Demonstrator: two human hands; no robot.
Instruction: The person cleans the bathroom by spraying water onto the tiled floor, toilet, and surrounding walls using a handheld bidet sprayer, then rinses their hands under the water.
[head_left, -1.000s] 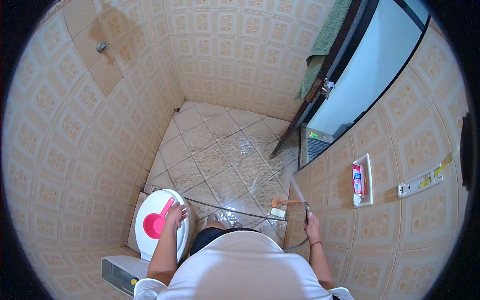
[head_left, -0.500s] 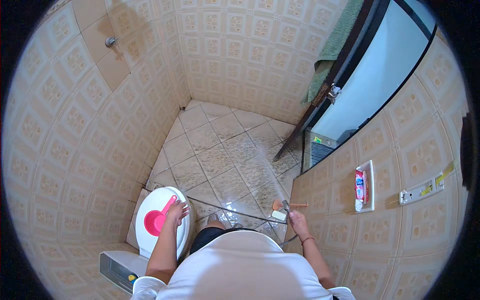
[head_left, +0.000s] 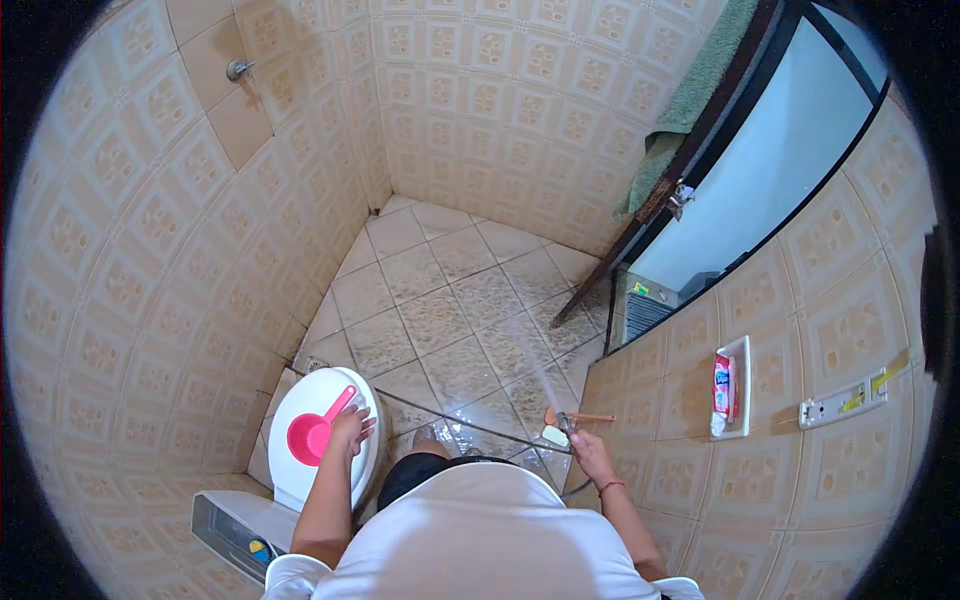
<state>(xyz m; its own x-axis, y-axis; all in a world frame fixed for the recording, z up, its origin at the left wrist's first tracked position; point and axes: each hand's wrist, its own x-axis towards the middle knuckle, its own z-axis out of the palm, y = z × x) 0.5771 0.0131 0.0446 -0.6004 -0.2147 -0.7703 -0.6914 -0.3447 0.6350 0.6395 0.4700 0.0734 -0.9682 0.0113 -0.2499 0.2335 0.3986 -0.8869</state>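
My right hand (head_left: 592, 453) is closed around a spray nozzle (head_left: 565, 423) on a dark hose (head_left: 450, 416). A jet of water leaves the nozzle toward the wet floor tiles (head_left: 470, 300). Over the closed white toilet lid (head_left: 291, 410) hangs my left hand (head_left: 350, 430), fingers apart, beside the handle of a pink dipper (head_left: 309, 438) lying on the lid. Whether that hand touches the handle is unclear. Just beyond the nozzle, a brush (head_left: 595, 417) with an orange-brown handle and a whitish block (head_left: 556, 435) are partly visible.
The open cistern (head_left: 235, 530) is at the lower left. A dark-framed door (head_left: 765, 150) stands at the upper right with a green towel (head_left: 700, 90) over it. On the right wall are a soap tray (head_left: 741, 390) and a white fixture (head_left: 842, 400).
The nozzle and my right hand have shifted slightly left, and the nozzle now points further up-left. The camera view has tilted a little. My left hand stays beside the dipper handle.
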